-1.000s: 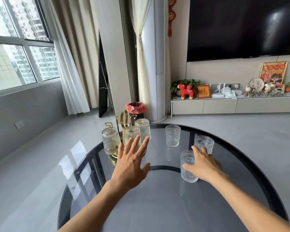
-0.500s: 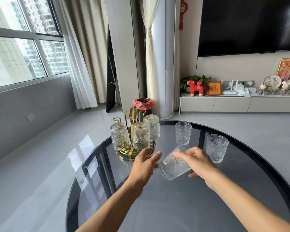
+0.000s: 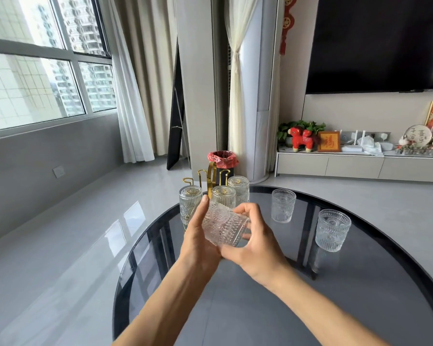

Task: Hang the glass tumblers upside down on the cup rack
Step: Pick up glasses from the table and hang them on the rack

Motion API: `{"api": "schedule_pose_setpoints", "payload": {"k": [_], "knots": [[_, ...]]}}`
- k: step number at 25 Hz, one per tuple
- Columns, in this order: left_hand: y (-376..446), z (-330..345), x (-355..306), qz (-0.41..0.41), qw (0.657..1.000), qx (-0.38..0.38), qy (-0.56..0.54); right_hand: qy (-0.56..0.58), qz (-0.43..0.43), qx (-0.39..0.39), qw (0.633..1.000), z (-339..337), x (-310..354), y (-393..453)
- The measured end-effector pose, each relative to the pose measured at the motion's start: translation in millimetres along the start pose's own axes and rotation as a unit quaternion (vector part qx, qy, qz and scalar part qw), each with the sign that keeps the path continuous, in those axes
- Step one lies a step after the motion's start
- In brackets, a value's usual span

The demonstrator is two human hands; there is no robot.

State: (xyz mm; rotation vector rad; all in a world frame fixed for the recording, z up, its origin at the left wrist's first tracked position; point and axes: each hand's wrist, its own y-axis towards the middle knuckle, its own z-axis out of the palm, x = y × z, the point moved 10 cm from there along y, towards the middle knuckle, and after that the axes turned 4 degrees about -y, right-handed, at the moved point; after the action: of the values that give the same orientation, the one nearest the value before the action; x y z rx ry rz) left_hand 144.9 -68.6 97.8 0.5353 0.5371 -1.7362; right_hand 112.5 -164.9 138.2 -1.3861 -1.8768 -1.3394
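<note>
A ribbed glass tumbler (image 3: 224, 227) lies tilted on its side in the air, held between my left hand (image 3: 198, 239) and my right hand (image 3: 254, 242) just in front of the gold cup rack (image 3: 211, 174). Three tumblers hang upside down on the rack: a left one (image 3: 190, 199), a middle one (image 3: 223, 197) and a right one (image 3: 238, 187). Bare gold hooks rise behind them. Two more tumblers stand upright on the table, a farther one (image 3: 283, 206) and a nearer one (image 3: 332, 229), both to the right of my hands.
The round dark glass table (image 3: 273, 308) carries everything; its rim curves close behind the rack. Past it on the floor stands a bin with a red liner (image 3: 223, 161). A low white cabinet (image 3: 355, 167) with ornaments runs along the right wall.
My right hand lifted a tumbler off the table and carried it left, tipping it over. My left hand came in and now grips it too, near the rack.
</note>
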Motion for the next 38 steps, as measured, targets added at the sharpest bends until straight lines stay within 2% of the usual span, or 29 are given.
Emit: {"api": "schedule_pose_setpoints", "payload": {"k": [3, 6, 9, 12, 15, 20, 24, 26, 28, 32, 38], "knots": [[-7.0, -2.8, 0.9, -0.040, 0.999, -0.003, 0.035, -0.071, -0.069, -0.029, 0.995, -0.4, 23.9, 3.8], [-3.7, -21.3, -15.7, -0.008, 0.994, -0.074, 0.078, -0.094, -0.113, 0.017, 0.989, 13.6, 36.4, 10.2], [4.9, -39.3, -65.4, 0.113, 0.986, -0.091, 0.081, -0.083, -0.081, 0.106, 0.988, 31.0, 34.7, 33.5], [25.7, -57.9, -121.4, 0.186, 0.976, -0.091, 0.071, -0.116, -0.009, 0.126, 0.985, 40.7, 8.7, 80.9], [55.7, -74.7, -157.1, 0.196, 0.971, -0.110, 0.079, -0.203, 0.025, 0.130, 0.970, 50.0, -7.8, 130.0], [113.0, -95.3, -195.0, 0.248, 0.950, -0.147, 0.116, -0.330, -0.017, 0.148, 0.932, 85.2, -16.9, 202.6], [147.8, -93.3, -200.8, 0.266, 0.922, -0.126, 0.253, -0.344, -0.017, 0.126, 0.930, 93.9, -38.3, 219.0], [161.8, -87.1, -199.7, 0.265, 0.905, -0.123, 0.309, -0.339, -0.033, 0.103, 0.934, 90.2, -41.7, 219.7], [173.3, -84.9, -199.6, 0.251, 0.897, -0.151, 0.330, -0.338, -0.045, 0.093, 0.935, 88.1, -40.5, 220.2], [187.3, -85.3, -189.8, 0.188, 0.875, -0.194, 0.402, -0.357, -0.058, 0.092, 0.928, 92.8, -39.0, 217.3], [200.3, -93.6, -166.7, 0.078, 0.847, -0.198, 0.488, -0.354, -0.057, 0.101, 0.928, 91.1, -42.0, 217.8]]}}
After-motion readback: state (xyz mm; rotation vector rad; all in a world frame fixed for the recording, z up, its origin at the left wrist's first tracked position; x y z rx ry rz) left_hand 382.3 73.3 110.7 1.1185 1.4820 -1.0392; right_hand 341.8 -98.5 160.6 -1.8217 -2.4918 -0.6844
